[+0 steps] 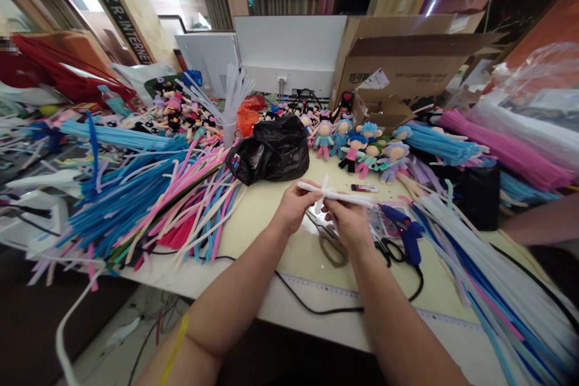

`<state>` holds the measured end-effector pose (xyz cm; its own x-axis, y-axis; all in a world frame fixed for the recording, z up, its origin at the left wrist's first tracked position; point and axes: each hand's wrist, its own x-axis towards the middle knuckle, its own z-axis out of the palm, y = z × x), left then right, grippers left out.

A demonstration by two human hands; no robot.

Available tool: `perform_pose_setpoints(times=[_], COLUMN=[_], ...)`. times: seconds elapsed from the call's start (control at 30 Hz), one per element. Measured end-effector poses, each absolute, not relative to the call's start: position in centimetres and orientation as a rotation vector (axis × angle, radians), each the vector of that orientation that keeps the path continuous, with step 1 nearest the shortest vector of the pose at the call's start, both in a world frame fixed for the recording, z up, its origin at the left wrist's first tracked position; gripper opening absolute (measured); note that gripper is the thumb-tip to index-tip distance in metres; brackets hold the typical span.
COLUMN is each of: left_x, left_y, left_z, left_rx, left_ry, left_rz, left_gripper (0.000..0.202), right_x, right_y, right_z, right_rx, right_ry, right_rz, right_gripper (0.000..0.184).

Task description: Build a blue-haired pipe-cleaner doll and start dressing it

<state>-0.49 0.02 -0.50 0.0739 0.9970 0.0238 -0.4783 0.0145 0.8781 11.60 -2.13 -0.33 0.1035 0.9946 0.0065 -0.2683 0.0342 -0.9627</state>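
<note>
Both my hands hold white pipe cleaners [344, 195] crossed over each other above the middle of the table. My left hand [295, 206] pinches them near the crossing, on the left side. On the other side, my right hand [349, 222] has its fingers closed around the lower right part. Directly beneath my hands lie scissors [332, 247] with a brown-grey handle. Right of my right hand is a blue glue gun [407, 232] with a small red light, beside black-handled scissors [389, 250].
Loose pink and blue pipe cleaners [131, 193] cover the left side; white and blue bundles [488, 265] lie right. A black plastic bag [280, 148], small dolls [357, 148] and a cardboard box [407, 66] stand behind. A black cable [316, 312] crosses the front edge.
</note>
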Motion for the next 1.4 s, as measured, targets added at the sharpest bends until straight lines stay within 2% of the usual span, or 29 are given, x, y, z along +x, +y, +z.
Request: perform_pose_setpoints(times=[0.2, 0.87, 1.13, 1.23, 1.33, 1.4], left_x=[-0.7, -1.1, -0.8, -0.7, -0.8, -1.0], left_y=[-0.2, -1.0, -1.6, -1.7, -1.4, -1.1], left_z=[-0.1, 0.0, -0.4, -0.3, -0.1, 0.1], left_rx=[1.052, 1.572, 2.181, 2.210, 1.882, 1.616], left_ry=[0.881, 1.072, 1.078, 1.080, 1.044, 0.995], left_rz=[1.457, 1.565, 1.627, 1.614, 1.572, 1.513], left_gripper=[0.025, 0.010, 0.010, 0.016, 0.040, 0.045], right_x=[11.7, 12.3, 12.2, 12.3, 12.5, 12.6], right_y=[-2.5, -2.6, -2.3, -2.1, -2.0, -2.0], right_z=[0.7, 1.3, 0.8, 0.8, 0.8, 0.7], right_rx=[-0.954, -0.905, -0.837, -0.815, -0.829, -0.846], right_ry=[-0.836, -0.666, -0.526, -0.524, -0.555, -0.606], right_rz=[1.397, 1.655, 1.703, 1.668, 1.531, 1.420], right_gripper=[0.028, 0.027, 0.039, 0.038, 0.034, 0.030])
